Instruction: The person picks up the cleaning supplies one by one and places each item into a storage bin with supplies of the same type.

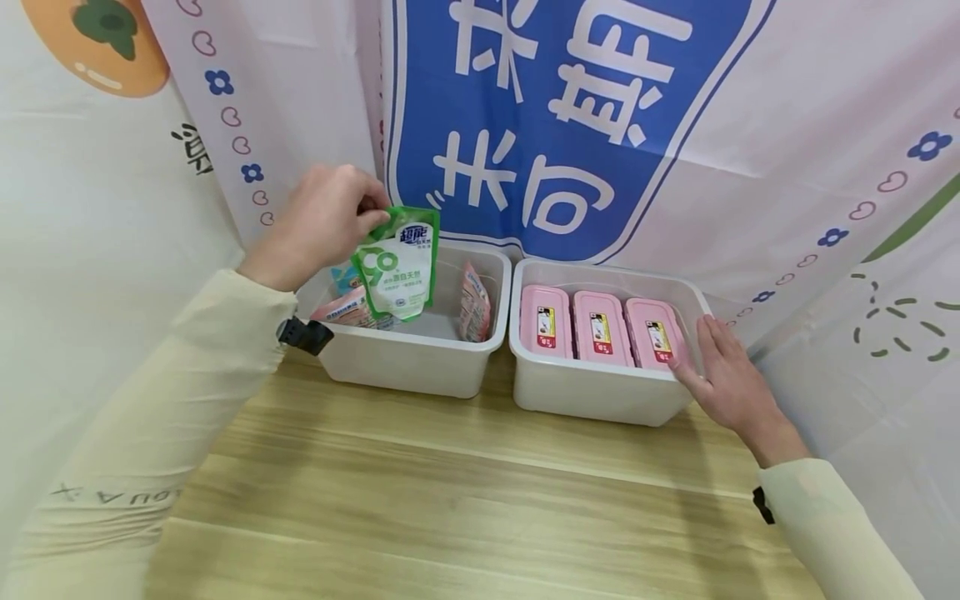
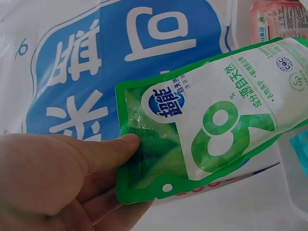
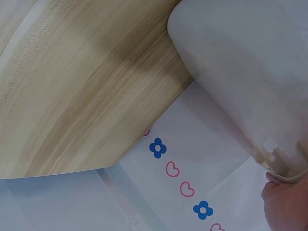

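My left hand [image 1: 330,215] pinches the top edge of a green and white detergent pouch [image 1: 397,271] between thumb and fingers. In the left wrist view the thumb lies across the green corner of the pouch, which hangs over the left white bin [image 1: 405,362]. Inside that bin are pink pouches [image 1: 475,308] at the right wall and at the left, plus a blue packet [image 1: 345,277]. My right hand [image 1: 731,379] rests at the right front corner of the right white bin [image 1: 600,396], fingers extended along its side and thumb at the rim.
Three pink lidded boxes [image 1: 602,327] stand side by side in the right bin. Both bins sit next to each other on a wood-grain table [image 1: 480,500]. A printed cloth [image 1: 810,108] hangs close behind and at the sides.
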Available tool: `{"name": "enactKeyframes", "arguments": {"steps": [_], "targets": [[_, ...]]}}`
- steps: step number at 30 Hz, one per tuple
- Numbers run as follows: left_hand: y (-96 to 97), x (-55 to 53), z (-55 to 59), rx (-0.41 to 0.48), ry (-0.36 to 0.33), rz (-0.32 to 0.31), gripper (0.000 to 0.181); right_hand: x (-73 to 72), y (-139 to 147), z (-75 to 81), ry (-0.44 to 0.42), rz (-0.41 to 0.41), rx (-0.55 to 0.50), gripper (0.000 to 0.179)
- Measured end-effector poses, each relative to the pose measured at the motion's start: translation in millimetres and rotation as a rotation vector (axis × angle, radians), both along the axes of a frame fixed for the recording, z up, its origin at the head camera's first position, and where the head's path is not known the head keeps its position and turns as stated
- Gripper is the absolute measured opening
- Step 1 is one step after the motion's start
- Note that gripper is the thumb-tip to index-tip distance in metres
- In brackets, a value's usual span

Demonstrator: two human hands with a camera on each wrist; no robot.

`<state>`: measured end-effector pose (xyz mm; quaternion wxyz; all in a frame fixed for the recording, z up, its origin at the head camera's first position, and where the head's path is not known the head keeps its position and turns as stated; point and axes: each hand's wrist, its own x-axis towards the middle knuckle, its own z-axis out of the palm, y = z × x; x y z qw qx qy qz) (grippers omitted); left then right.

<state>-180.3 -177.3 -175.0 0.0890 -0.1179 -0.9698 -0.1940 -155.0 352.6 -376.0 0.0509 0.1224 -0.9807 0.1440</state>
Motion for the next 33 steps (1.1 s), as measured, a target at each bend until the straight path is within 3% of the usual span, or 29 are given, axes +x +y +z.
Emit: {"name": "enactKeyframes", "arguments": {"steps": [7,13,19,28,33], "targets": [[2.9,-14.0,-15.6,0.031,-0.026,0.032,0.022,0.2,0,-0.4,-0.007,-0.009,0.011,0.089],[1.3,-23.2,-29.2,0.068,-0.058,0.014,0.023,0.2,0,-0.4,-0.007,-0.009,0.008,0.089],[-0.1,-29.6,-42.6,0.093,-0.063,-0.014,0.022,-0.3,0,-0.4,-0.008,-0.006,-0.001,0.089],[1.9,-36.6,-59.5,0.115,-0.086,-0.002,0.022,-1.0,1,0.0,-0.004,-0.002,-0.008,0.089],[-0.5,-39.9,-72.4,0.14,-0.061,-0.019,0.019,-0.9,0,-1.2,-0.003,-0.003,-0.005,0.089]]}}
